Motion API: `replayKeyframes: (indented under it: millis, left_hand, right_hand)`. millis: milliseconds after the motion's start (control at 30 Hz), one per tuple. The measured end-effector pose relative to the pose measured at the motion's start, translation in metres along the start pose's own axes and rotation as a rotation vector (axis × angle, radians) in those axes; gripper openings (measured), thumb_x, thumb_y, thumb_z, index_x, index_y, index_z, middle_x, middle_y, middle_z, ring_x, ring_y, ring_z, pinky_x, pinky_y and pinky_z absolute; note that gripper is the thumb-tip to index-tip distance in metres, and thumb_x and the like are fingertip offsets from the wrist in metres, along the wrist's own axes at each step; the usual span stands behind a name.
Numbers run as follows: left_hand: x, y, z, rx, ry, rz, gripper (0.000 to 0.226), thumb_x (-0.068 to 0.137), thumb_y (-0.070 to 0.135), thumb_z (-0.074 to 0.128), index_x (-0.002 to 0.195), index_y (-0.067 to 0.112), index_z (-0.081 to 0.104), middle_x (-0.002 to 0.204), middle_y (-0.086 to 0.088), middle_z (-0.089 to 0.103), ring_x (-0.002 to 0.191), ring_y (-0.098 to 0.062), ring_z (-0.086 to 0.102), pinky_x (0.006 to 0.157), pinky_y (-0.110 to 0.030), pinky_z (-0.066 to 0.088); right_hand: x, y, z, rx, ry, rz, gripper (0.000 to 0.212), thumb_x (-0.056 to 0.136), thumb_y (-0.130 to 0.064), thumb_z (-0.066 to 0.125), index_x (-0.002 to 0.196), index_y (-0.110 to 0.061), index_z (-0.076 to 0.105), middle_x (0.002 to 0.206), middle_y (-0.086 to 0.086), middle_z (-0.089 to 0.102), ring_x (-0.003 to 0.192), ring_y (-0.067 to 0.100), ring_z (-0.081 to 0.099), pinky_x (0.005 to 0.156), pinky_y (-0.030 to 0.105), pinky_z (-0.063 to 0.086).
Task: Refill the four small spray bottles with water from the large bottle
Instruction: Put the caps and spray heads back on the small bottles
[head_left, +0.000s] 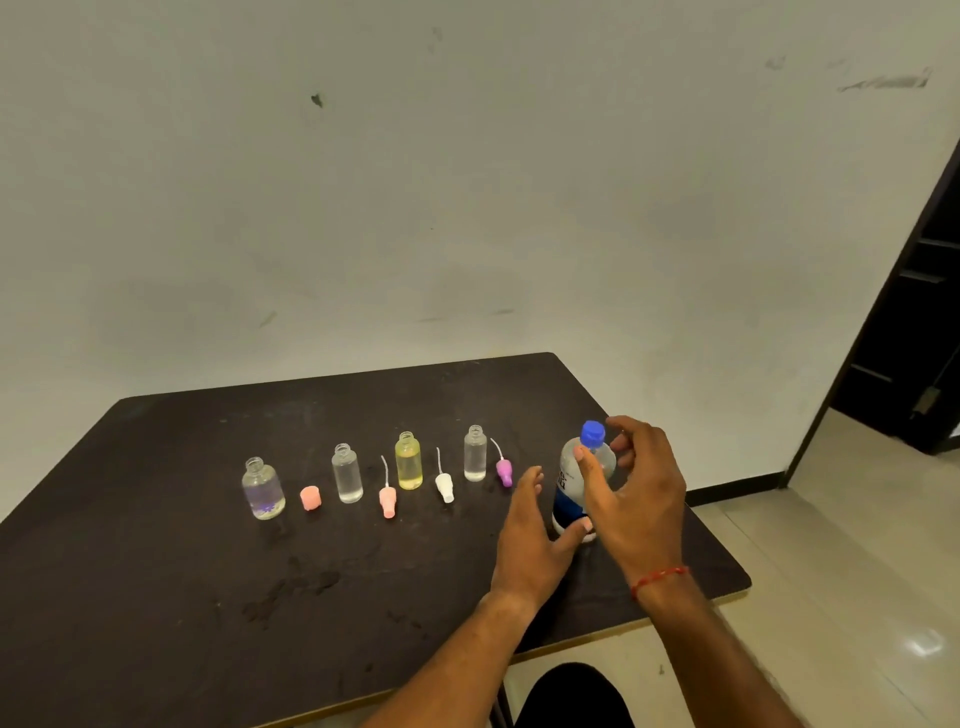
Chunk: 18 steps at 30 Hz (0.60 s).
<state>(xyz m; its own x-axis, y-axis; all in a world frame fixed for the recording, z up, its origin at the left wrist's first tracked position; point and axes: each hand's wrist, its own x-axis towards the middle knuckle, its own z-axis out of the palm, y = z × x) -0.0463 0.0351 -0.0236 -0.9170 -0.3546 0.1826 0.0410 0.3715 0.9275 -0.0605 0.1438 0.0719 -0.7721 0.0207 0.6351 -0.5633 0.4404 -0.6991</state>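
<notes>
Head: large bottle (567, 493) just beside right hand (644, 493).

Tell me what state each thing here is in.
Leftmost bottle: upright, uncapped.
Second bottle: upright, uncapped.
Yellow bottle: upright, uncapped.
Fourth bottle: upright, uncapped.
Large bottle: upright, blue cap on.
Spray caps: off, beside the bottles.
Left hand: open, by large bottle.
Right hand: open, near blue cap.

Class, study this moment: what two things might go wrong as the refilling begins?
1. The small bottles have narrow open necks, so water poured from the large bottle may well spill onto the table.
2. The purple spray head lies close by the left hand; a careless move might knock it.
</notes>
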Motion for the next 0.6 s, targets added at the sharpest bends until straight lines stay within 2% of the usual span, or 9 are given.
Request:
replayKeyframes:
  millis: [100, 200, 267, 367, 433, 500, 600]
  left_hand:
    - [-0.008, 0.000, -0.016, -0.053, 0.162, 0.070, 0.063, 0.089, 0.025, 0.075, 0.143, 0.028, 0.044, 0.140, 0.013, 0.052, 0.129, -0.001, 0.050, 0.107, -0.022, 0.045]
    - [-0.004, -0.001, -0.039, -0.111, 0.361, 0.090, 0.034, 0.091, 0.009, 0.068, 0.119, 0.026, 0.060, 0.112, 0.008, 0.064, 0.103, -0.006, 0.063, 0.089, -0.026, 0.055]
    - [0.004, -0.002, -0.053, -0.102, 0.465, 0.100, 0.024, 0.092, 0.006, 0.066, 0.108, 0.025, 0.064, 0.100, 0.007, 0.066, 0.091, -0.006, 0.065, 0.079, -0.029, 0.057]
    - [0.018, -0.006, -0.063, -0.088, 0.574, 0.080, 0.019, 0.093, 0.008, 0.065, 0.102, 0.024, 0.066, 0.093, 0.008, 0.068, 0.082, -0.008, 0.065, 0.072, -0.030, 0.055]
    - [0.027, -0.013, -0.064, -0.089, 0.589, 0.058, 0.019, 0.094, 0.009, 0.064, 0.106, 0.023, 0.067, 0.093, 0.008, 0.069, 0.084, -0.010, 0.067, 0.074, -0.035, 0.058]
    - [0.033, -0.022, -0.062, -0.084, 0.586, 0.038, 0.022, 0.095, 0.010, 0.065, 0.114, 0.019, 0.068, 0.100, 0.006, 0.071, 0.093, -0.009, 0.068, 0.083, -0.036, 0.058]
    - [0.035, -0.027, -0.059, -0.034, 0.548, 0.003, 0.037, 0.096, 0.015, 0.067, 0.133, 0.013, 0.062, 0.125, -0.001, 0.069, 0.116, -0.009, 0.063, 0.100, -0.025, 0.050]
  right_hand:
    - [-0.019, -0.009, 0.008, 0.039, -0.004, -0.081, 0.032, 0.081, -0.017, 0.076, 0.110, -0.015, 0.061, 0.098, -0.001, 0.060, 0.085, 0.011, 0.059, 0.075, 0.015, 0.050]
    - [-0.035, -0.013, 0.030, 0.051, -0.068, -0.105, 0.024, 0.082, -0.013, 0.075, 0.102, -0.018, 0.063, 0.091, -0.007, 0.060, 0.081, 0.009, 0.059, 0.072, 0.015, 0.050]
    - [-0.044, -0.009, 0.050, 0.048, -0.124, -0.065, 0.023, 0.083, -0.012, 0.074, 0.103, -0.020, 0.064, 0.092, -0.009, 0.061, 0.082, 0.007, 0.060, 0.073, 0.019, 0.054]
    - [-0.049, 0.006, 0.080, -0.062, -0.240, -0.013, 0.032, 0.085, -0.014, 0.070, 0.117, -0.015, 0.065, 0.104, -0.004, 0.065, 0.094, 0.009, 0.062, 0.085, 0.029, 0.056]
    - [-0.046, 0.013, 0.096, -0.144, -0.314, 0.013, 0.040, 0.088, -0.014, 0.066, 0.127, -0.013, 0.060, 0.113, 0.001, 0.064, 0.105, 0.015, 0.061, 0.093, 0.032, 0.052]
    - [-0.039, 0.017, 0.110, -0.225, -0.374, 0.038, 0.043, 0.091, -0.017, 0.061, 0.134, -0.013, 0.054, 0.122, 0.003, 0.061, 0.115, 0.019, 0.057, 0.099, 0.032, 0.048]
    - [-0.029, 0.021, 0.126, -0.358, -0.418, 0.057, 0.035, 0.095, -0.021, 0.054, 0.129, -0.013, 0.056, 0.124, 0.003, 0.059, 0.116, 0.018, 0.054, 0.098, 0.029, 0.047]
